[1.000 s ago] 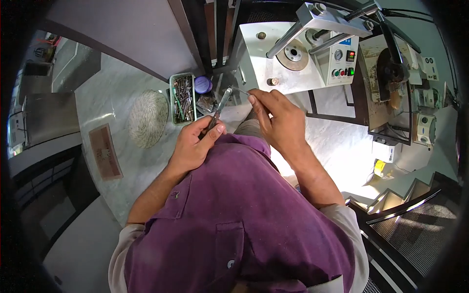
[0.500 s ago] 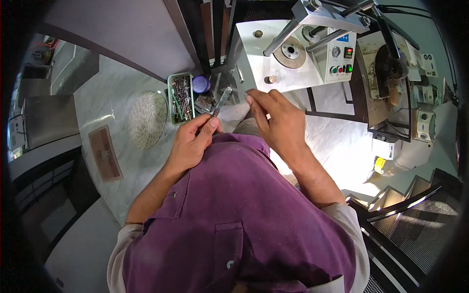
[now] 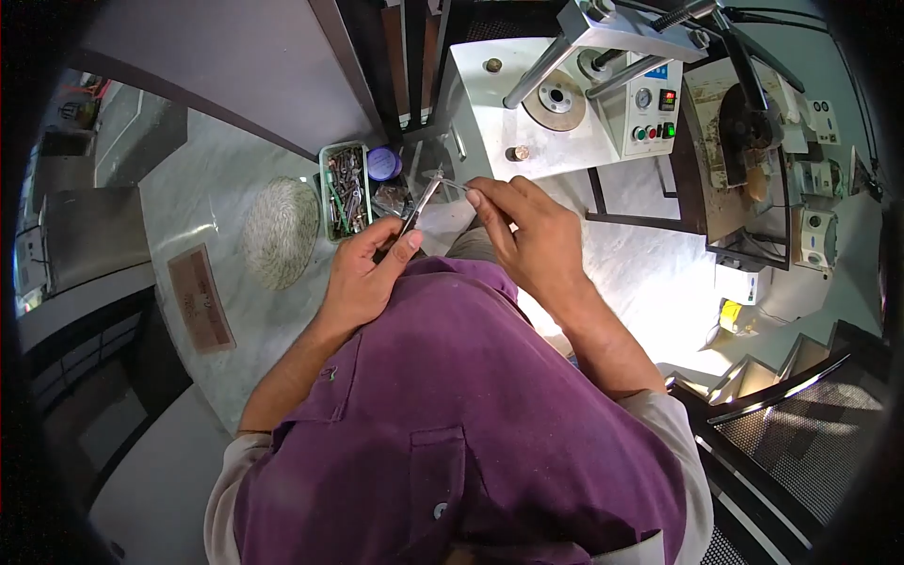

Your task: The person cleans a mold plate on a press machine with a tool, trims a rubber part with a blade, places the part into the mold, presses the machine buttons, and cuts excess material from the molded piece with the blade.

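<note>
My left hand (image 3: pixel 370 271) is closed, its thumb and fingers pinching the lower end of a slim silver metal tool (image 3: pixel 426 200). The tool slants up and to the right. My right hand (image 3: pixel 533 221) is also closed, with thumb and forefinger pinched on a small thin light piece (image 3: pixel 454 185) that reaches to the tool's upper tip. What that small piece is, I cannot tell. Both hands are held up in front of the purple apron (image 3: pixel 471 348).
A green-rimmed tray (image 3: pixel 325 193) of small metal parts stands beyond my left hand, beside a purple-lidded tub (image 3: pixel 383 163). Ahead to the right is a white press machine (image 3: pixel 490 113) with steel columns. A woven round mat (image 3: pixel 282 231) and a brown board (image 3: pixel 201 297) lie to the left.
My right hand has shifted slightly left, bringing the pinched piece to the tool's tip. The tool in my left hand has turned, showing a narrower side.
</note>
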A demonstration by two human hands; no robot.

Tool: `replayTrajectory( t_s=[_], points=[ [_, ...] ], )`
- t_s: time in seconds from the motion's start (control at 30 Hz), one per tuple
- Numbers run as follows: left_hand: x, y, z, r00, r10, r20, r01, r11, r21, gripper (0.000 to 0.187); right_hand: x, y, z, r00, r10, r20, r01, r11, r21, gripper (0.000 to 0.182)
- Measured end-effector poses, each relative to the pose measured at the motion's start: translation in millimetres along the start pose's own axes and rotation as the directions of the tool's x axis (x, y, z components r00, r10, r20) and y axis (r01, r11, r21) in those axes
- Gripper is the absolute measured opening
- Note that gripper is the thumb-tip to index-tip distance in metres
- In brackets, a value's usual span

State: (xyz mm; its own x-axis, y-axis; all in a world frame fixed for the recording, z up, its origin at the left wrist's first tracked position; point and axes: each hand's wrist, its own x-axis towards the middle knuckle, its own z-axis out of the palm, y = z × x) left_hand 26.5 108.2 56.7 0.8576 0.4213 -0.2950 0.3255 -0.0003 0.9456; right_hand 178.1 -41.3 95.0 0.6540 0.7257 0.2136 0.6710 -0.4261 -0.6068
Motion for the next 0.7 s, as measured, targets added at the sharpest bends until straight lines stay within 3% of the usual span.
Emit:
replayTrajectory(
  t_s=[0.2, 0.3, 0.4, 0.53, 0.63, 0.7],
  points=[
    [-4, 2, -2, 0.998, -0.005, 0.056, 0.011, 0.995, -0.101, 0.032, 5, 19, 3, 0.996, 0.019, -0.085, -0.029, 0.993, -0.119, 0.013],
    [-2, -3, -3, 0.998, -0.022, 0.061, 0.03, 0.991, -0.13, 0.033, 1, 9, -1, 1.0, 0.012, -0.007, -0.011, 0.993, 0.118, 0.013],
    [-2, -1, -2, 0.997, -0.011, 0.072, 0.021, 0.991, -0.13, 0.033, 0, 8, 6, 0.999, -0.026, -0.042, 0.031, 0.992, 0.126, 0.013],
    [-3, 0, -4, 0.997, -0.013, 0.074, 0.022, 0.992, -0.123, 0.034, 1, 12, 5, 0.996, 0.08, -0.039, -0.074, 0.988, 0.136, 0.016],
    [-4, 1, -2, 0.997, -0.02, 0.076, 0.028, 0.993, -0.115, 0.035, -3, 1, -2, 1.0, 0.025, -0.004, -0.024, 0.986, 0.162, 0.016],
    [-4, 1, 0, 0.997, 0.046, 0.068, -0.038, 0.993, -0.116, 0.036, 0, 9, 1, 0.998, 0.063, -0.008, -0.062, 0.993, 0.098, 0.015]
  ],
)
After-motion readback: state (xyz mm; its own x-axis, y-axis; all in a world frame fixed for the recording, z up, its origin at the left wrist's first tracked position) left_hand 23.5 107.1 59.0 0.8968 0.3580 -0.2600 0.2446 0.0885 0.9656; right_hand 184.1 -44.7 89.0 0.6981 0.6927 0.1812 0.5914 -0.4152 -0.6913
